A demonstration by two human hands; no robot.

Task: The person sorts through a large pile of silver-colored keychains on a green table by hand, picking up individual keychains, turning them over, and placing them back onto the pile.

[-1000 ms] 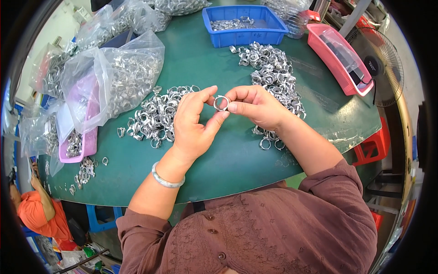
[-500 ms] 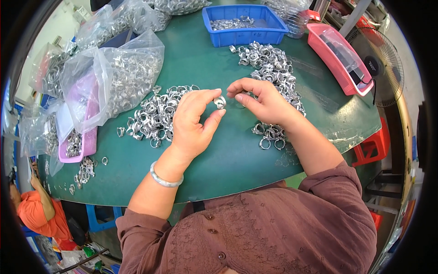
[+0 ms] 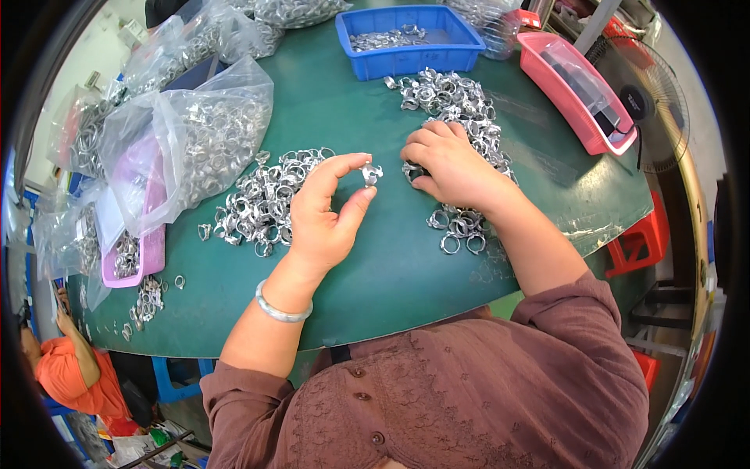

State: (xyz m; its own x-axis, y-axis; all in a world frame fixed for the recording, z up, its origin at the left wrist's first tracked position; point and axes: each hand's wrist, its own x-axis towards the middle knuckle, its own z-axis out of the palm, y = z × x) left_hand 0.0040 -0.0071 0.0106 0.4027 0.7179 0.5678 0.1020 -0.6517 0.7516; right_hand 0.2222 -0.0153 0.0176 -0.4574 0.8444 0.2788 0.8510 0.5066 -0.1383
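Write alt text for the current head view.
A person's left hand pinches a silvery ring above a green table; the right hand is over a pile of similar rings. Another pile lies beside the left hand.

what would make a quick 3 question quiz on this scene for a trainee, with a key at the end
1. What does the left hand hold?
a) a plastic bag
b) a metal ring
c) a pink tray

2. True or false: the right hand is over the right-hand pile of metal rings.

3. Fill the blank: the pale bracelet is on the ____ wrist.

Key: 1. b; 2. true; 3. left
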